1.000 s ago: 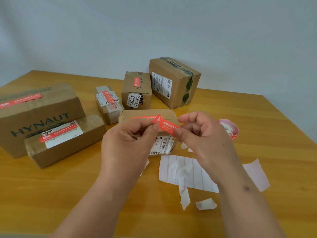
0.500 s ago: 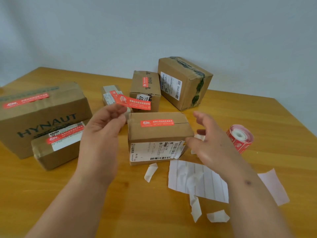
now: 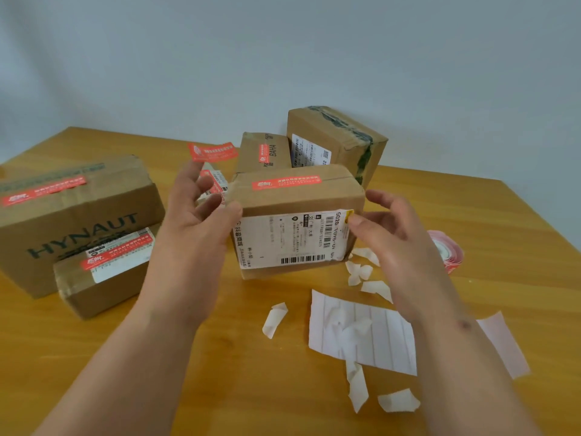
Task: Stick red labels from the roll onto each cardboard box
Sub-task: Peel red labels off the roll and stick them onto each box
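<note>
A loose red label (image 3: 213, 152) hangs off the tip of the left hand's (image 3: 195, 225) raised fingers (image 3: 188, 180), its long axis running left to right and almost level, printed face toward the camera, above the far left corner of the middle cardboard box (image 3: 295, 221). That box is tilted up off the table (image 3: 157, 357), its white shipping sheet facing the camera and its taped top, already carrying a red strip lengthwise, turned upward. The left thumb presses the box's left edge while the other fingers stay spread and fairly straight; the right hand (image 3: 393, 247) curls round the right edge, thumb on the corner of the sheet. The label roll (image 3: 446, 250) lies on its side near the right, just behind the right hand. Curled white backing scraps (image 3: 361, 335) litter the smooth wooden top in front. Four more brown boxes crowd the left and back; open wood remains at the near left and far right.
</note>
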Motion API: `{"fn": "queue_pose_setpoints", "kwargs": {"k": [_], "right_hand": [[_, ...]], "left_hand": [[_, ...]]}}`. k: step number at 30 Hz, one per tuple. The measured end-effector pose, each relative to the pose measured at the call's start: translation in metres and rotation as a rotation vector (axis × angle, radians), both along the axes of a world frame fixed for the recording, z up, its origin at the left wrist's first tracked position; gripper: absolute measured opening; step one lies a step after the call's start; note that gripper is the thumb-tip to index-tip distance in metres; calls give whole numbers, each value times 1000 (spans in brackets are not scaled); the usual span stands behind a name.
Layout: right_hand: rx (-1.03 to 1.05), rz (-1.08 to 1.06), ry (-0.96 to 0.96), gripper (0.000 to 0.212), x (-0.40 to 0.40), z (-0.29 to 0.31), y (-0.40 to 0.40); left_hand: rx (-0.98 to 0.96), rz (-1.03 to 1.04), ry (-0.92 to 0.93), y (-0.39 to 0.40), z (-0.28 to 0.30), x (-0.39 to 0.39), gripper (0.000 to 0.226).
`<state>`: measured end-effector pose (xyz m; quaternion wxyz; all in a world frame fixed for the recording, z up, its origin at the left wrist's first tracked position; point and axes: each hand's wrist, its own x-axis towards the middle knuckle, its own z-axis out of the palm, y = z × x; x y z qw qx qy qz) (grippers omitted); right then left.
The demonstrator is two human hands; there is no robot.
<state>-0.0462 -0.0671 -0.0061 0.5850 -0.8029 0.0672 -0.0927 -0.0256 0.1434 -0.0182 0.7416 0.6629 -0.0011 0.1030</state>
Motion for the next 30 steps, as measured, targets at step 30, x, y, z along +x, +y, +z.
{"fn": "queue_pose_setpoints", "kwargs": {"k": [30], "right_hand": [[-498, -50, 165, 39, 19, -22, 11]], "left_hand": [[396, 105, 168, -14, -16, 12, 80]]}}
